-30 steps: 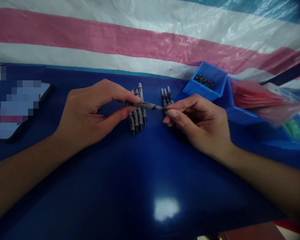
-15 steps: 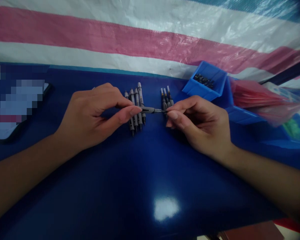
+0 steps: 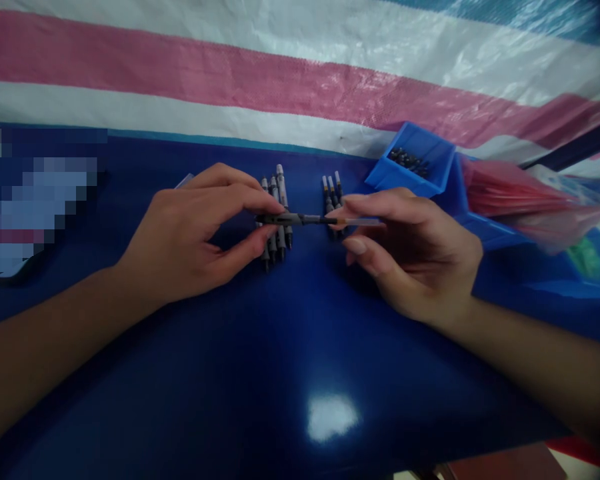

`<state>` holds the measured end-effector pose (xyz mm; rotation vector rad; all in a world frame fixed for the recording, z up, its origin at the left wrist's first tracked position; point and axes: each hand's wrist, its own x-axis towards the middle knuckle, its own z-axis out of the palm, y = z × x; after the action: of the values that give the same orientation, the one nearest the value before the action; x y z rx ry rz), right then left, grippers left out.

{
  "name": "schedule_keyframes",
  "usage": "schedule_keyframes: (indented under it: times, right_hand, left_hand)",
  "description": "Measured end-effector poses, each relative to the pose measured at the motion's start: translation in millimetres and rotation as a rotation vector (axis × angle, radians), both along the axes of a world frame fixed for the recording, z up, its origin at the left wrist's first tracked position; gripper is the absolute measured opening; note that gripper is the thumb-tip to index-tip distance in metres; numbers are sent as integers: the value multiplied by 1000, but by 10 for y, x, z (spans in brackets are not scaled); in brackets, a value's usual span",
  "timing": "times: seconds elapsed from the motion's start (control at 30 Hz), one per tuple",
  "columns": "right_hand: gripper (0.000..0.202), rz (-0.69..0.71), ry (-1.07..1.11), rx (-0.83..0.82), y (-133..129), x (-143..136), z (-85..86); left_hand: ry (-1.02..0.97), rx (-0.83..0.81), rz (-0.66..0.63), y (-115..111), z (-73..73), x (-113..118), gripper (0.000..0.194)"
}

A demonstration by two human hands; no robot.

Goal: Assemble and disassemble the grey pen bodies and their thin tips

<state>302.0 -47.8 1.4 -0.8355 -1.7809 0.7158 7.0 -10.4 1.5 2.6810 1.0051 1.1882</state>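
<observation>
Pen barrel (image 3: 294, 219) lies near mid-view, above the table (image 3: 230, 373); the left hand (image 3: 195, 230) pinches its 9 o'clock end between thumb and fingers. Refill (image 3: 363, 222) extends toward 3 o'clock, between the parted thumb and forefinger of the right hand (image 3: 423, 247); contact with its other fingers cannot be told. Judged light and stiff; the slim refill is probably smooth, slippery and bendable. Recommended hold: barrel by its grey section, refill close to the barrel.

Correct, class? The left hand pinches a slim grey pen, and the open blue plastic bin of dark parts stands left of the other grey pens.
Wrong side: the head view shows the open blue plastic bin right of the other grey pens. The left hand does pinch a slim grey pen.
</observation>
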Motion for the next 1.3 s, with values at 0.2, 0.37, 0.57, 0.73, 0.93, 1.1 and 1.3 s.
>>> schedule_keyframes:
  times: [0.2,0.37,0.57,0.73,0.93,1.1,1.3]
  right_hand:
    - [40,-12,45,-128,27,-2,-22]
    - [26,-42,50,-133,60,-8,-49]
    - [23,-10,69,-150,67,-8,-41]
    - [25,-23,31,-161,57,3,-22]
    - [39,58,1,-131,59,37,-41]
    - [57,253,-80,145,159,89,-51]
    - [35,307,-183,236,174,107,22]
  left_hand:
    - [-188,-191,18,-37,-39,-8,29]
    - [-298,-232,-32,-20,-53,-5,30]
    - [-250,-248,-38,-11,-50,-5,23]
    - [-133,-105,35,-30,-13,-9,18]
    - [-40,16,-28,25,-2,-35,21]
    - [71,118,-185,37,-43,-26,30]
    - [118,118,-209,4,-14,0,22]
